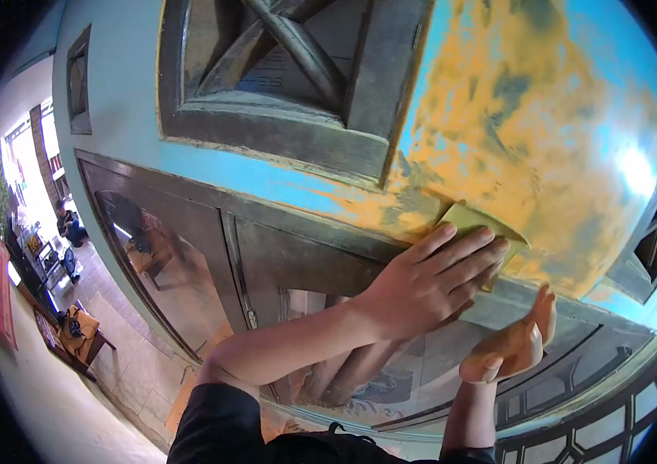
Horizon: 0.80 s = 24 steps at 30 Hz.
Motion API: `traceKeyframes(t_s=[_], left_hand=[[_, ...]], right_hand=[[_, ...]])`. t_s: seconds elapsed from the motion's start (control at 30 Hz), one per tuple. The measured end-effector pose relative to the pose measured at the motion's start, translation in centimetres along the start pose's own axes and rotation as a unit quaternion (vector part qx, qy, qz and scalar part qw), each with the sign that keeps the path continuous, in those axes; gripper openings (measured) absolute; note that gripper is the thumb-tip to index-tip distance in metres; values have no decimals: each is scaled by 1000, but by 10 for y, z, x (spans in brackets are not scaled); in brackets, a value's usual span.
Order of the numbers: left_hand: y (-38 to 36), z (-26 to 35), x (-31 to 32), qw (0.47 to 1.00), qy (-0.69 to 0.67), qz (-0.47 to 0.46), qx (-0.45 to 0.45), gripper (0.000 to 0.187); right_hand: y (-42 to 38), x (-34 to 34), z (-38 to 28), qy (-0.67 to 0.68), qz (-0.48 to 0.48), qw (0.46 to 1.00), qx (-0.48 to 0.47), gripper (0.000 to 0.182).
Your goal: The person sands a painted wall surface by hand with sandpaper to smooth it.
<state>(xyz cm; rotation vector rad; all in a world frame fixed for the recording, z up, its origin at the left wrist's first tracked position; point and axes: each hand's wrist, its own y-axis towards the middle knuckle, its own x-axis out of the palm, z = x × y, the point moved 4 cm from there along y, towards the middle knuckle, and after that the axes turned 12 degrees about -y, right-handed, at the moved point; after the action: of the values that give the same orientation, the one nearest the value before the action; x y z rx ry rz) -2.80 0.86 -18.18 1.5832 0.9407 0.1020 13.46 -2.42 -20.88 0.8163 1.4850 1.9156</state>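
My left hand (444,274) presses a folded yellow-green sheet of sandpaper (483,226) against the wall, its fingers stretched over the lower part of the sheet. One corner of the sandpaper curls up beyond the fingertips. Around it the wall (530,131) is blue, with broad patches of orange-yellow and grey showing. Lower and to the right, my right hand (513,348) is raised with fingers apart and thumb out, holding nothing. It is just below the dark wooden frame at the wall's lower edge.
A dark wooden vent frame (282,127) with crossed bars is set in the wall above left. Below runs a dark wooden door frame (305,251) with glass panes. Far left, a chair (81,332) stands on the tiled floor, and a person (71,224) is farther back.
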Motion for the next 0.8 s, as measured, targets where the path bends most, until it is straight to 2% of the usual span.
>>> traceKeyframes(t_s=[0.17, 0.2, 0.3, 0.4, 0.5, 0.63, 0.67, 0.77, 0.8], left_hand=[[17, 10, 3, 999, -39, 9, -24, 55], [17, 10, 3, 998, -58, 3, -20, 64], [22, 8, -7, 969, -225, -39, -89, 72], [19, 0, -12, 928, -368, 17, -57, 79], [17, -5, -16, 880, -473, 21, -38, 80], [19, -8, -18, 840, -541, 28, -29, 91], [19, -6, -22, 835, -548, 14, -50, 96], [19, -8, -20, 827, -560, 10, -46, 100], [19, -7, -20, 802, -593, 14, -64, 101]], right_hand=[[22, 10, -7, 100, -22, 995, 2, 58], [23, 12, -9, 113, -26, 993, 13, 61], [21, 18, -14, 145, -31, 988, 36, 64], [21, 22, -18, 158, -35, 986, 45, 62], [17, 26, -14, 122, -77, 987, 74, 61], [19, 19, -20, 73, -91, 992, 45, 60], [22, 16, -25, 58, -76, 995, 24, 60], [32, 13, -41, 151, -15, 988, -26, 60], [36, 16, -44, 168, -4, 985, -46, 61]])
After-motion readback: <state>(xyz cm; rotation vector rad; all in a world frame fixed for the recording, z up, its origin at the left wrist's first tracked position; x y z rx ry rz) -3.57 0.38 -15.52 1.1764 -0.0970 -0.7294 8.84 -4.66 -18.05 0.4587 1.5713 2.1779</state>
